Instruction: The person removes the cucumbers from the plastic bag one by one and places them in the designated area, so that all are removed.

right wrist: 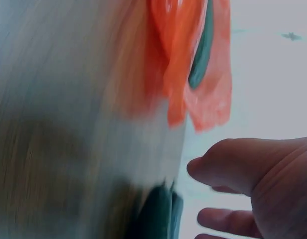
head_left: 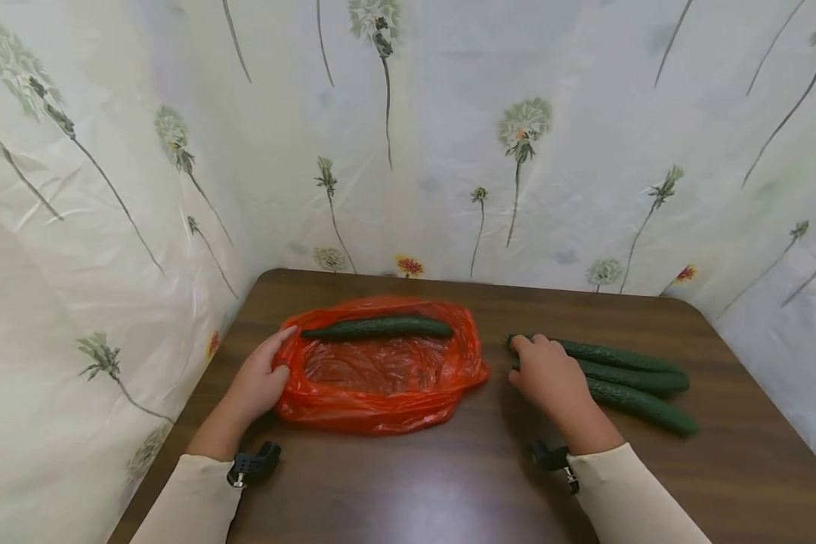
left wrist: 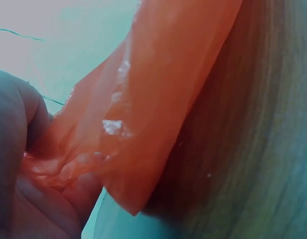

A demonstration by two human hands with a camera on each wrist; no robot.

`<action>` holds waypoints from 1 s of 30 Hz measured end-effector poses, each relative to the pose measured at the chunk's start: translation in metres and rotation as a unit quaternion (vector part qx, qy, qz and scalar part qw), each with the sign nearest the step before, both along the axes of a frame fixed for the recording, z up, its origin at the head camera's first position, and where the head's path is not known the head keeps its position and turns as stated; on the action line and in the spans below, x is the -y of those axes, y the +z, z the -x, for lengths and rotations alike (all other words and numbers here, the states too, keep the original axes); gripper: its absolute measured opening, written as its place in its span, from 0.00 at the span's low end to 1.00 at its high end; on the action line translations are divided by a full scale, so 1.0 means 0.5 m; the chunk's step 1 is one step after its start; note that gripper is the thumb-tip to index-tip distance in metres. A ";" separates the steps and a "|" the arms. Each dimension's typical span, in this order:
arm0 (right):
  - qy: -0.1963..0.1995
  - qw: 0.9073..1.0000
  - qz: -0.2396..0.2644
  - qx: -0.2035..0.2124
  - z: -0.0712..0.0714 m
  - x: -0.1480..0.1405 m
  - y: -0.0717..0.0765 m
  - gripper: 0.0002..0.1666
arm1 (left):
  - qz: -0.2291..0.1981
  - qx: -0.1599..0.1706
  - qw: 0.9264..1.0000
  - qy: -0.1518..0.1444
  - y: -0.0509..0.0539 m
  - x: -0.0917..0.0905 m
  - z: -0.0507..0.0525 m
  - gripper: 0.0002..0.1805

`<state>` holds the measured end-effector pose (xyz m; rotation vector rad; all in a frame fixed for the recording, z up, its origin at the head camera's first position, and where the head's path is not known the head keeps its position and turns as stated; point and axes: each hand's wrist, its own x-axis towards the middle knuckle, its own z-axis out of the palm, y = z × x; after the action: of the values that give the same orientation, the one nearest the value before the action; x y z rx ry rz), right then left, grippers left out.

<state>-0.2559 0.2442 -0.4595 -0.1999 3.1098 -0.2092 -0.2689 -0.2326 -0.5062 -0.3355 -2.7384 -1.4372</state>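
Observation:
A red plastic bag lies spread with its mouth up on the table, and one dark green cucumber rests inside along its far side. My left hand pinches the bag's left edge; in the left wrist view the thin plastic is bunched between thumb and fingers. Over the left ends of three cucumbers is my right hand. In the right wrist view its thumb and fingers are spread apart with nothing between them, close to the cucumber tips.
The brown wooden table ends at the back against a wall covering printed with dandelions. Another stretch of that covering hangs along the left side. A dark strap sits on each wrist.

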 end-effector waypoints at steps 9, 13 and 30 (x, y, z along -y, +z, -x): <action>0.041 0.998 0.039 -0.033 0.032 0.104 0.008 0.36 | -0.001 0.011 1.000 0.005 -0.002 0.008 -0.002 0.37; 0.057 0.997 0.036 -0.027 0.052 0.141 0.013 0.36 | -0.003 0.007 1.000 0.004 0.000 0.009 0.000 0.38; 0.111 0.993 0.031 -0.022 0.092 0.266 0.009 0.35 | 0.007 -0.011 1.000 0.006 -0.002 0.003 0.002 0.39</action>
<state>-0.3018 0.1113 -0.4549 -0.5538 3.0934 -0.2995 -0.2698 -0.2342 -0.5071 -0.3333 -2.7307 -1.4030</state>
